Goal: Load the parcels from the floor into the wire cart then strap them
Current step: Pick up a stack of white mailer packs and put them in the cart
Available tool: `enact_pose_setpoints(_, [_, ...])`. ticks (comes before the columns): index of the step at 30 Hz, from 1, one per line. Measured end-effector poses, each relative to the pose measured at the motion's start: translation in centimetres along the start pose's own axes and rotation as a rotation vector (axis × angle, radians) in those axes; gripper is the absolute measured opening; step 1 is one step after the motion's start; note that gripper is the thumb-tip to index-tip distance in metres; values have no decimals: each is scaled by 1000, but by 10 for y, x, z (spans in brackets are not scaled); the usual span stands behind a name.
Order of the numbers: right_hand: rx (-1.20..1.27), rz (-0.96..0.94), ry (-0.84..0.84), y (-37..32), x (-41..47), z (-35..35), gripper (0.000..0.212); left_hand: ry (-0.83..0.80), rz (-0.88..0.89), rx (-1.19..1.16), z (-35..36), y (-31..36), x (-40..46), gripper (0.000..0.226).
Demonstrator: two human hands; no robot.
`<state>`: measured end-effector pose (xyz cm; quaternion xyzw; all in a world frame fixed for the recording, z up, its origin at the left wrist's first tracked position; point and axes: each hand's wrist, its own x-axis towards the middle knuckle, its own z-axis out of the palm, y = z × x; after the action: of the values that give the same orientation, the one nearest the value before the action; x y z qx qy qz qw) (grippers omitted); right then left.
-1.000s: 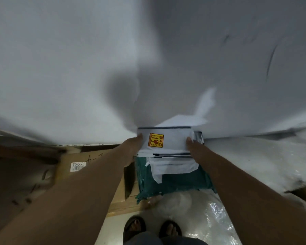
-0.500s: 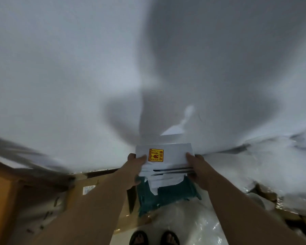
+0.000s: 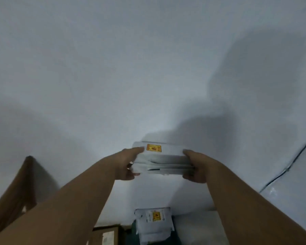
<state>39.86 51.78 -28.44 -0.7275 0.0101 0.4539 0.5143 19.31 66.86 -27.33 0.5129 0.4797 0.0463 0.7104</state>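
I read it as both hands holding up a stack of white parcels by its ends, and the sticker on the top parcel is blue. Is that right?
Not quite. The sticker on the top of the stack of white parcels is yellow and orange, not blue; the head view shows it. The rest holds: the left hand and right hand grip the stack by its ends, raised in front of the wall.

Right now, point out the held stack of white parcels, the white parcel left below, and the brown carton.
held stack of white parcels [image 3: 163, 160]: head view, front edge between the hands.
white parcel left below [image 3: 153, 225]: head view, top face.
brown carton [image 3: 105, 235]: head view, labelled top.
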Motion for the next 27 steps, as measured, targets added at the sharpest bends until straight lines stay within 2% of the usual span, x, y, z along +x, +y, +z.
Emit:
enact_pose_setpoints(3, [54, -137, -6, -13, -58, -12, 51, 47, 145, -29, 11, 16, -59, 37])
enact_pose_setpoints(6, [79, -222, 14, -3, -115, -31, 59, 79, 195, -81, 29, 8, -110, 41])
enact_pose_setpoints(10, [59, -271, -4, 20, -183, -55, 53, 136, 216, -110, 51, -8, -171, 47])
enact_pose_setpoints(14, [63, -288, 14, 28, -241, -81, 47, 101, 208, -97, 72, -5, -228, 46])
enact_pose_setpoints(18, [96, -340, 130, 19, -293, -117, 47, 68, 235, -31, 107, 18, -279, 37])
enact_pose_setpoints(22, [165, -377, 279, 21, -346, -175, 41, -62, 266, 88, 163, 35, -321, 33])
enact_pose_setpoints(27, [220, -301, 474, 62, -402, -251, 36, -314, 183, 236, 239, 21, -329, 44])
